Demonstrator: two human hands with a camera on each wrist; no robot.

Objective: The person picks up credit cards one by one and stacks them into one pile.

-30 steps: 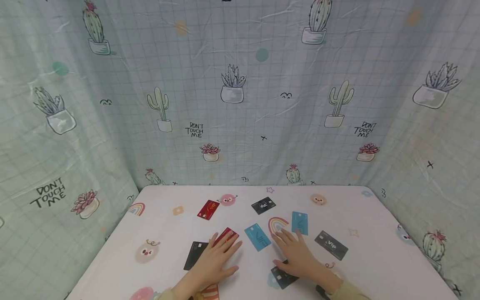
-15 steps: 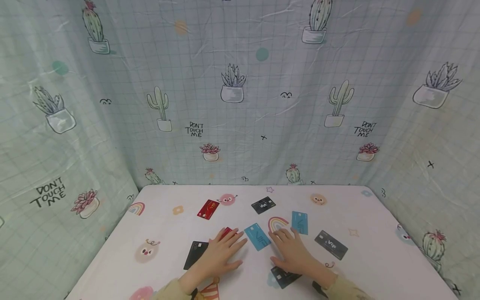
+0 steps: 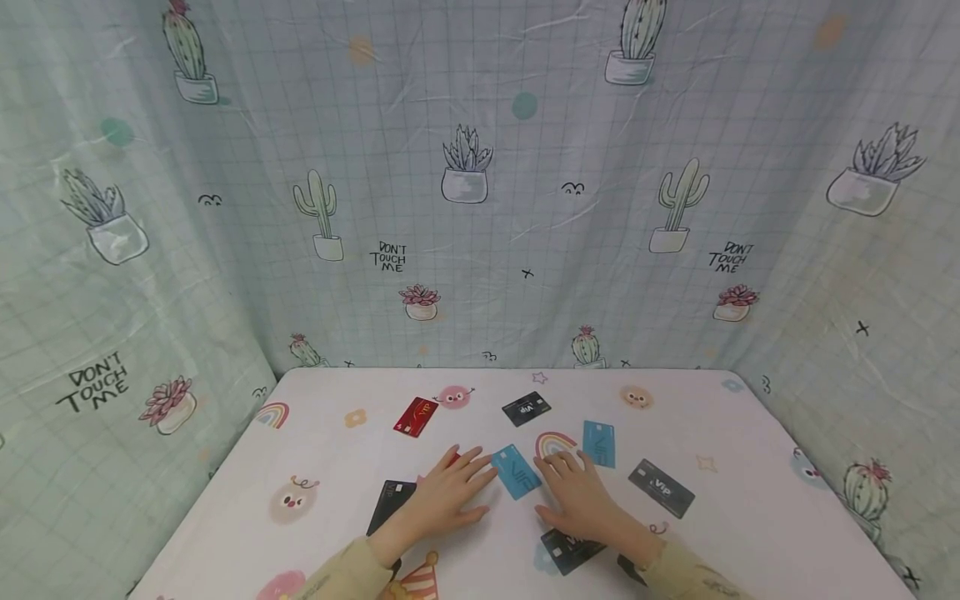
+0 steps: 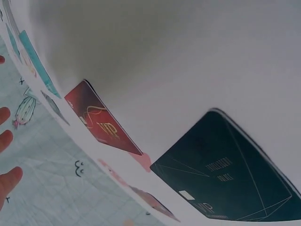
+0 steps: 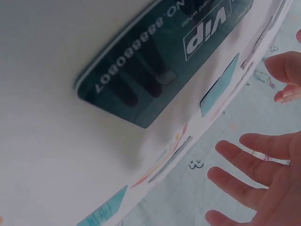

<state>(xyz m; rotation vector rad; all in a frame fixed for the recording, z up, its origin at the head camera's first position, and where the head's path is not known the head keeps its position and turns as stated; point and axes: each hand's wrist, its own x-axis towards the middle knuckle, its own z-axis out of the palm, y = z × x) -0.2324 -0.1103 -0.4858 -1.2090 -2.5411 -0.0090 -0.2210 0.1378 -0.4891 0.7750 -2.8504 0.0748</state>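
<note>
In the head view my left hand [image 3: 444, 493] is held palm down with fingers spread, over a red VIP card that it mostly hides. A black card [image 3: 386, 502] lies by that wrist. In the left wrist view the red card [image 4: 106, 120] and the dark card [image 4: 225, 174] lie clear of my fingertips. My right hand [image 3: 583, 498] has spread fingers too, above a dark Vip card [image 3: 567, 552] partly covered by the palm. The right wrist view shows bare fingers, with that dark card [image 5: 160, 66] apart from them. A blue card [image 3: 516, 472] lies between both hands.
Farther back on the white patterned table [image 3: 315, 450] lie a red card [image 3: 416, 417], a black card [image 3: 527, 409] and another blue card [image 3: 599, 444]. A dark grey card [image 3: 662, 488] is right of my right hand. A cactus-print curtain [image 3: 480, 233] encloses the back and sides.
My left hand has shifted right and slightly forward, covering more of the red card. My right hand has edged left. The cards have stayed in place.
</note>
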